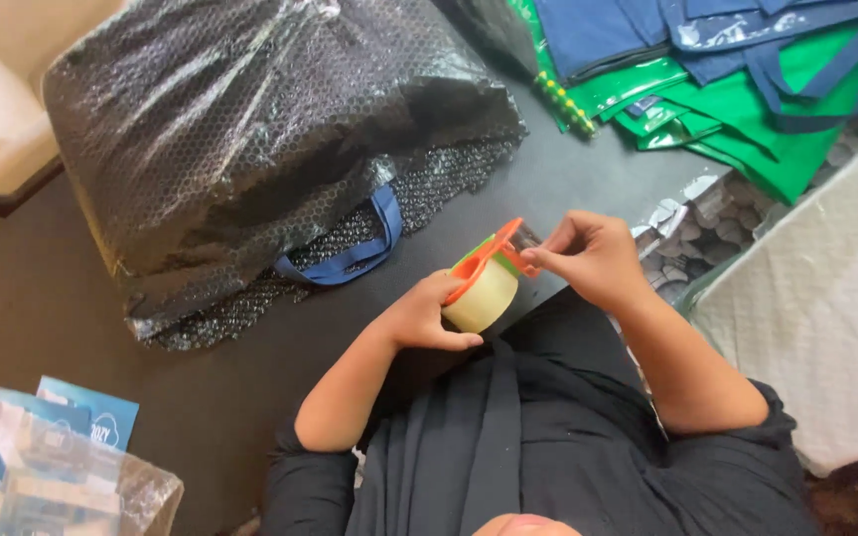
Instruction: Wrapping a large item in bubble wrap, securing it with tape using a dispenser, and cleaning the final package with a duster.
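I am pinching the front tip of the one orange tape dispenser (pixel 489 268) with my right hand (pixel 593 258), thumb and forefinger closed on its clear end near the middle of the frame. My left hand (pixel 427 316) is gripping its pale tape roll (pixel 481 296) from below, fingers curled. One bubble-wrapped black bundle (pixel 250 129) is lying upper left, with green and blue bags (pixel 747 79) piled upper right.
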